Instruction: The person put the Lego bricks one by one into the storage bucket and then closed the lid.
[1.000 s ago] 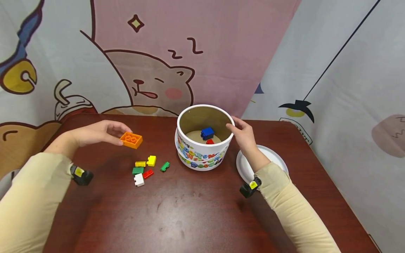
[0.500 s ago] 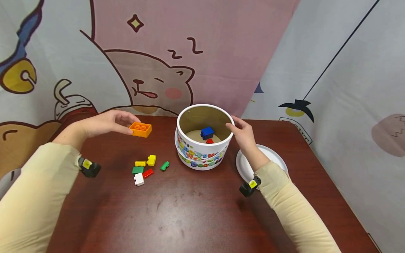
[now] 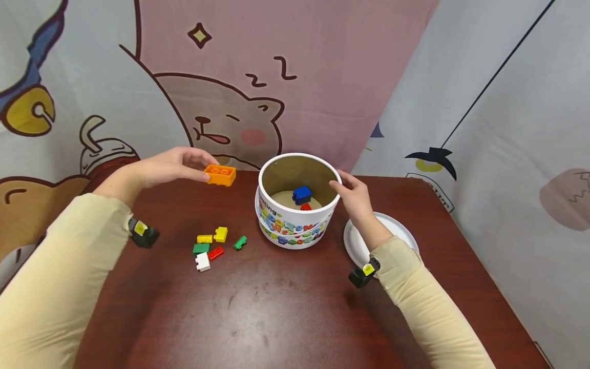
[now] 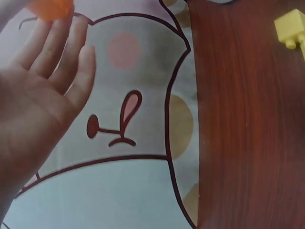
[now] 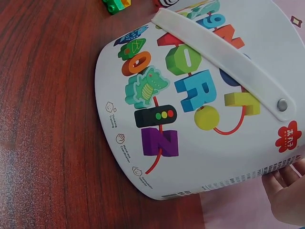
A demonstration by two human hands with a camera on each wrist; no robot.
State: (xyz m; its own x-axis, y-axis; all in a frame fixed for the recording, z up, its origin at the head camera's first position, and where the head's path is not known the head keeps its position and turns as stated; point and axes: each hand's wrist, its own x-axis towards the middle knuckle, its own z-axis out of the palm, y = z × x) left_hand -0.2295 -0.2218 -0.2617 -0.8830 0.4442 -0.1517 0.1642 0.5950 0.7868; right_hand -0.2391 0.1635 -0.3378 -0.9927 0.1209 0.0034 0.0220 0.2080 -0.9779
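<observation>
Between thumb and fingers my left hand (image 3: 177,166) pinches an orange building block (image 3: 220,175), held in the air left of the white bucket (image 3: 295,238). In the left wrist view the orange block (image 4: 51,8) shows only partly, at the top edge. My right hand (image 3: 352,197) grips the bucket's right rim, its thumb over the edge; in the right wrist view the fingers (image 5: 276,188) lie against the bucket's side. Inside the bucket are a blue block (image 3: 302,195) and a red block (image 3: 306,207).
Several loose blocks lie on the table left of the bucket, among them a yellow block (image 3: 220,234), a white block (image 3: 203,262) and a green block (image 3: 240,243). A white round lid or plate (image 3: 401,230) lies under the right forearm. A printed curtain (image 3: 345,77) hangs behind.
The left hand has carried the orange block up and to the right, closer to the bucket. The right hand and the bucket have stayed in place.
</observation>
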